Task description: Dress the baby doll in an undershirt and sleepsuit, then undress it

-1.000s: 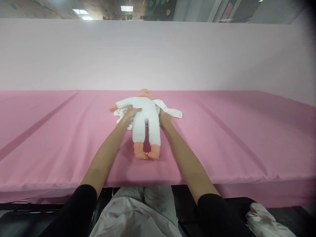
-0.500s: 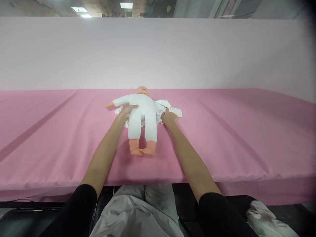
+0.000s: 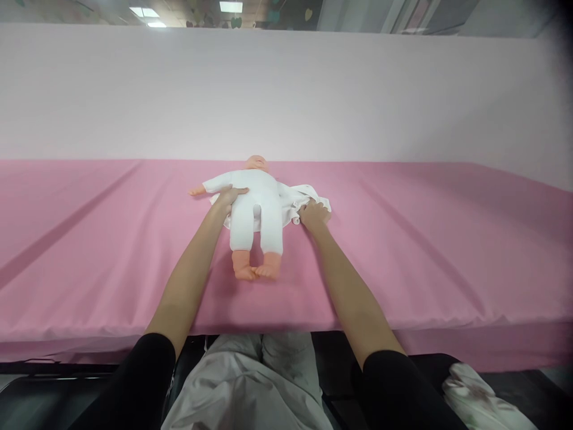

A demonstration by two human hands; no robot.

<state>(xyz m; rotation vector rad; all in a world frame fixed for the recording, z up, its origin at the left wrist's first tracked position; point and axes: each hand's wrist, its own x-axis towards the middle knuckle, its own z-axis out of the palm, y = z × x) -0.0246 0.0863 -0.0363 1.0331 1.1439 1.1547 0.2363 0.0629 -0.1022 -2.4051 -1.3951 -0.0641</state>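
Observation:
A baby doll (image 3: 256,210) with a white cloth body and bare peach feet lies on its back on the pink table (image 3: 425,239), head away from me. My left hand (image 3: 229,197) rests flat on the doll's left side, near its armpit. Under and to the right of the doll lies a crumpled white baby garment (image 3: 301,197). My right hand (image 3: 314,215) grips the garment's right edge, fingers closed on the cloth.
A pale pink wall (image 3: 286,95) rises straight behind the table. The table's front edge (image 3: 447,325) runs just above my lap. A bundle of white cloth (image 3: 474,400) lies low at the right, off the table.
My right hand has slid to the right along the garment, out from beside the doll's hip. The doll has shifted slightly left and away from me. My left hand stays on it.

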